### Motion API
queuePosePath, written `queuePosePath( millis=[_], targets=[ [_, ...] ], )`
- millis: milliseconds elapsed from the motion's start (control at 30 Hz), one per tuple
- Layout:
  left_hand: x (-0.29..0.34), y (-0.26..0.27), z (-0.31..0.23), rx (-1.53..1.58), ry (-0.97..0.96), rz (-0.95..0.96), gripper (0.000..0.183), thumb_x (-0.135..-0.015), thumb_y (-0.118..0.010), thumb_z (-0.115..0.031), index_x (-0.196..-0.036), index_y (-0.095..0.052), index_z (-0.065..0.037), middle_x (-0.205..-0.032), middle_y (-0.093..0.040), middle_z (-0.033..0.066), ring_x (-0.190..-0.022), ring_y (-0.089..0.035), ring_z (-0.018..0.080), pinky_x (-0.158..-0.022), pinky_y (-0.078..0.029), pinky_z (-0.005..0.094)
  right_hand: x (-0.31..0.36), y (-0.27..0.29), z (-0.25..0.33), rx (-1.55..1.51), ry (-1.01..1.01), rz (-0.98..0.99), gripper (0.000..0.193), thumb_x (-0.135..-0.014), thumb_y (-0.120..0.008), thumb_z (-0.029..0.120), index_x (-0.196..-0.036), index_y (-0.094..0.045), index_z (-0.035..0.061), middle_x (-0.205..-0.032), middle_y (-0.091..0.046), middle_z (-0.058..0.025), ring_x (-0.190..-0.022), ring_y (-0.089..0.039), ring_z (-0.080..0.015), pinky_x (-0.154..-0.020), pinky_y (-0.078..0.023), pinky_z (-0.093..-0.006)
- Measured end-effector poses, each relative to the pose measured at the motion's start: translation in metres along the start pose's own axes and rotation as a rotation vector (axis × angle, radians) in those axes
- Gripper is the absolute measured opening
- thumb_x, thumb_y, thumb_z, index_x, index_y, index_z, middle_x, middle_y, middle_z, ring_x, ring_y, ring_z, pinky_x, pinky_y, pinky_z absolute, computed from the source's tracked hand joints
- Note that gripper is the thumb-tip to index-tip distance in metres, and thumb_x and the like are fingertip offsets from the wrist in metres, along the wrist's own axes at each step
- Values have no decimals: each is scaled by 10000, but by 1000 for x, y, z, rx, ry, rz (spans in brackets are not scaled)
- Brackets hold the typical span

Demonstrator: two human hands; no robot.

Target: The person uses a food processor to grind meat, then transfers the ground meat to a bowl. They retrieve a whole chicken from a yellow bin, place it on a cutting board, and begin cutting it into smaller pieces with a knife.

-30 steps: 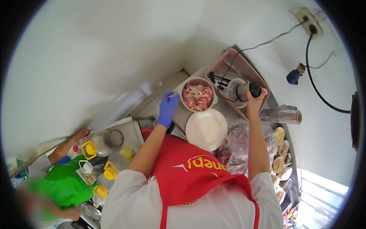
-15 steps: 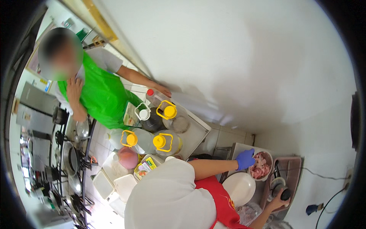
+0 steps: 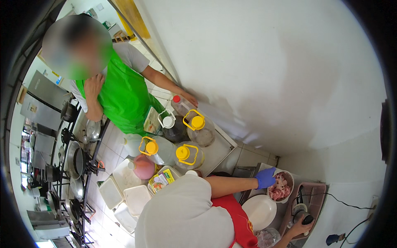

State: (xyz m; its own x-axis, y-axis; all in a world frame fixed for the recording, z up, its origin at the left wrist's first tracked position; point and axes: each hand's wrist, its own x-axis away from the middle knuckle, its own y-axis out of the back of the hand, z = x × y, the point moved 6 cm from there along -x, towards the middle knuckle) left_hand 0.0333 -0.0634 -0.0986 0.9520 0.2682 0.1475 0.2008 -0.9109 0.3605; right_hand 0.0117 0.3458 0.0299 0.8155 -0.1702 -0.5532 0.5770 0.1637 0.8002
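At the right, my left hand point(image 3: 265, 178), in a blue glove, is at the rim of a white bowl point(image 3: 271, 194) of raw meat pieces point(image 3: 280, 187). Its fingers seem closed on that rim, though they show only small. Lower down, my bare right hand point(image 3: 298, 227) is wrapped round a small round container with a dark top point(image 3: 307, 219), over a pinkish-brown tray point(image 3: 316, 191). The container's sides are partly hidden by the fingers. An oval white plate point(image 3: 258, 213) lies below the bowl, beside my red apron, with a clear plastic bag point(image 3: 266, 237) near it.
Big jugs with yellow handles point(image 3: 182, 153) crowd a white table point(image 3: 225, 144), beside a pink-filled container point(image 3: 143, 167) and white tubs point(image 3: 137, 199). A person in a green apron point(image 3: 124, 91) stands behind it. Stove burners with pans point(image 3: 76, 159) line the left. A cord point(image 3: 351, 206) hangs from the right wall.
The whole view has shifted a little, and the person in green looks larger. My right hand and the dark-topped container sit slightly lower. My left hand stays by the bowl.
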Motion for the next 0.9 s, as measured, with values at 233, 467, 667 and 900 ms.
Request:
queuePosePath(
  millis=[233, 467, 667, 900],
  targets=[
    [-19, 0, -24, -49, -211, -31, 463, -993, -584, -266, -1384, -558, -20, -1205, -640, 281, -1168, -611, 448, -1018, -481, 527, -3, -1, 9, 163, -33, 12, 668, -934, -767, 364, -1449, -536, 7, -1398, -589, -221, -1293, -560, -430, -1076, -467, -550],
    [-34, -32, 7, -65, -353, -89, 319, -978, -551, -257, -1218, -645, -68, -1188, -651, 242, -1117, -620, 454, -976, -495, 544, -19, 19, 41, 129, 151, -112, 671, -933, -776, 371, -1434, -552, -16, -1391, -600, -247, -1306, -567, -417, -1102, -468, -508],
    [-32, -10, 1, -1, -484, -18, 345, -994, -545, -208, -1276, -652, -42, -1204, -675, 232, -1131, -631, 415, -1011, -488, 500, -22, 3, 72, -51, 55, 188, 442, -911, -742, 208, -1305, -660, 25, -1311, -652, -198, -1243, -608, -384, -1071, -467, -473],
    [-33, 0, -9, 76, -316, 39, 344, -1092, -496, -261, -1317, -615, -31, -1223, -654, 246, -1158, -618, 427, -1018, -483, 474, 15, -19, 50, -33, -119, 281, 478, -897, -734, 251, -1339, -658, 87, -1436, -565, -215, -1347, -497, -418, -1146, -365, -541]
  ],
)
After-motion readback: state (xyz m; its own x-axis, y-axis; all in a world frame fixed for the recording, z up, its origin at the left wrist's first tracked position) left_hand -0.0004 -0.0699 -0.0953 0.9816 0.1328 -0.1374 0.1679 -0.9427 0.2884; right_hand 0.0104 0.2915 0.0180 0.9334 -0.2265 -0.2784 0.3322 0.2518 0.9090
